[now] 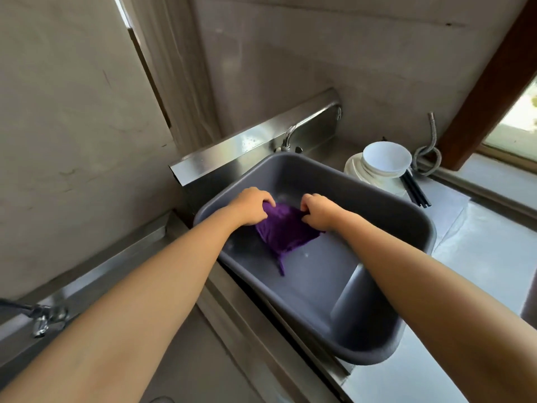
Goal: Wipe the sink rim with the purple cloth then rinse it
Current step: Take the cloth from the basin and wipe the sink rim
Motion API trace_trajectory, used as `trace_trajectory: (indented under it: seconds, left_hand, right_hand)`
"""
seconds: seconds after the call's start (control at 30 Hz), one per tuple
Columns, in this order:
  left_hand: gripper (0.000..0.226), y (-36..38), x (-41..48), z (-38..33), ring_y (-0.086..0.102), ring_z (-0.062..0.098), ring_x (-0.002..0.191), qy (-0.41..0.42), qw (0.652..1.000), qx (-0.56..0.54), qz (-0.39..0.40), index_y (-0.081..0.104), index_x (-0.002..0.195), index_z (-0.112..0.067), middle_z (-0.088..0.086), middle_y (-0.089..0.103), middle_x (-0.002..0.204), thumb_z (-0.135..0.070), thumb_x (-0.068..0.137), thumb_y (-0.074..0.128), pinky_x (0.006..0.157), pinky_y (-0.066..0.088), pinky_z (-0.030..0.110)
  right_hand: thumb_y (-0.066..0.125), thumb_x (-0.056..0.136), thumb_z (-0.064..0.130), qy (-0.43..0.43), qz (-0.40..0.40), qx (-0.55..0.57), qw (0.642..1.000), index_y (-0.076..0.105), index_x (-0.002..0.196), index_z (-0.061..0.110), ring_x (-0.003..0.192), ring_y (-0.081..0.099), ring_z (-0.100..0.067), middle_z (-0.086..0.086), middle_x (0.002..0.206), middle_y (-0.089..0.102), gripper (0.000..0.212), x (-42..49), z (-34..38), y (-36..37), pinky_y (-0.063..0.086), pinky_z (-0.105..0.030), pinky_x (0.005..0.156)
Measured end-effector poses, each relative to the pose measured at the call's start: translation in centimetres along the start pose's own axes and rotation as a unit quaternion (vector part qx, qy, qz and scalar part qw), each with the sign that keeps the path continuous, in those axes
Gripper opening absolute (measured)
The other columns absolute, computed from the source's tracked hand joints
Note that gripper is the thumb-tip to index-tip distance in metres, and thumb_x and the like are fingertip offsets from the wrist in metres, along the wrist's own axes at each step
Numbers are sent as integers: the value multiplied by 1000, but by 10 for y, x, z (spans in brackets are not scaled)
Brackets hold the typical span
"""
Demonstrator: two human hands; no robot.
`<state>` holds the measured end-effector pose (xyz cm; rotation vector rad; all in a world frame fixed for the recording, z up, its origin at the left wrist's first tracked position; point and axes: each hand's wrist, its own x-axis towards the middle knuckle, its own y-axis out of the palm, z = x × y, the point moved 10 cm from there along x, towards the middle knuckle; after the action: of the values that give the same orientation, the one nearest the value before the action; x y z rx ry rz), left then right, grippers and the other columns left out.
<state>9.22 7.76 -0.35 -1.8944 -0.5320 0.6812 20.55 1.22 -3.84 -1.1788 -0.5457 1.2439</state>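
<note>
currently the left hand [252, 205] is clenched on the left edge of the purple cloth [283, 229], and the right hand [318, 210] is clenched on its right edge. the cloth is stretched between them and hangs inside the grey basin [412, 225], toward its far end, with a loose tail trailing down toward the basin floor. the basin sits in the steel sink, its near right corner overhanging the worktop [476, 251]. the tap [290, 135] stands at the back edge of the sink, behind the basin; no water stream is visible.

risks, as judgement:
- the step appears to be rinsing or wringing. a hard pull with both fists could splash water over the basin's left rim onto the sink rim [232, 303].
- downward force near the overhanging corner could tip or shift the basin.
- a wide right-elbow swing could strike the stacked white bowls [383, 158] and black chopsticks [415, 190] at the worktop's back right, just beside the basin.
</note>
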Motion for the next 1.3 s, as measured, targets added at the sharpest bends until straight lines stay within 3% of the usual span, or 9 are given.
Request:
trace_trajectory:
  seconds: [0.17, 0.33, 0.5, 0.67, 0.77, 1.0, 1.13, 1.23, 1.3]
  left_hand:
    - [36, -65, -23, -27, 54, 24, 111, 69, 996, -27, -57, 68, 109, -19, 7, 63, 118, -1, 82, 53, 95, 39, 27]
    - [37, -120, -62, -49, 55, 18, 107, 115, 990, -21, -74, 65, 114, -23, 1, 63, 119, -3, 85, 54, 90, 43, 27]
    - [38, -173, -116, -31, 59, 21, 93, 86, 985, -62, -135, 52, 116, -26, 3, 64, 100, -11, 82, 61, 77, 44, 28]
    - [30, -207, -177, 10, 59, 19, 82, 56, 972, -120, -195, 55, 110, -16, 7, 68, 94, -10, 83, 64, 67, 43, 17]
    - [22, -219, -218, 50, 59, 19, 82, 16, 958, -152, -241, 59, 104, -17, 9, 67, 93, -9, 84, 63, 75, 43, 26]
    - [24, -204, -346, 131, 52, 6, 99, -99, 914, -177, -352, 62, 114, -12, -3, 62, 112, -13, 90, 58, 77, 33, -3]
    - [53, -175, -427, 181, 51, 12, 104, -201, 902, -161, -345, 56, 122, -16, 1, 56, 120, -16, 74, 76, 82, 37, 14]
    - [39, -159, -493, 212, 52, 10, 96, -256, 886, -134, -363, 62, 115, -13, 0, 61, 111, -8, 78, 70, 71, 36, 4]
    - [30, -148, -534, 231, 54, 11, 95, -291, 881, -109, -358, 66, 110, -12, -1, 63, 105, -8, 81, 67, 72, 37, 11]
  right_hand:
    - [68, 80, 17, -29, 31, 0, 999, 47, 98, 12, 87, 50, -24, -9, 102, 55, 28, -16, 28, -40, 41, -32, 73]
    - [71, 80, 21, -134, 21, 101, 986, 31, 143, 21, 117, 52, -20, -1, 135, 48, 74, -41, 87, -89, 41, -35, 102]
    - [69, 83, 20, -210, 57, 149, 965, 56, 125, 18, 118, 50, -10, 4, 125, 58, 44, -72, 157, -114, 36, -27, 102]
    - [65, 85, 8, -249, 58, 194, 947, 55, 96, 15, 80, 61, -15, 2, 85, 62, 16, -86, 216, -108, 52, -29, 76]
    - [57, 90, 13, -274, 26, 161, 948, 48, 101, 15, 72, 56, -14, 2, 83, 56, 14, -95, 259, -110, 49, -25, 66]
    - [41, 97, 18, -371, 26, 101, 923, 47, 119, 9, 95, 52, -21, -8, 105, 56, 25, -135, 384, -64, 39, -28, 78]
    - [41, 98, 19, -436, 71, 92, 892, 50, 121, 9, 100, 55, -22, -9, 112, 58, 27, -167, 460, -13, 41, -26, 80]
    - [50, 95, 22, -485, 131, 88, 860, 57, 116, 8, 97, 55, -20, -11, 114, 61, 26, -198, 513, 31, 43, -26, 86]
    - [63, 88, 30, -501, 199, 75, 839, 58, 115, 12, 100, 58, -22, -8, 112, 62, 33, -223, 540, 64, 48, -32, 92]
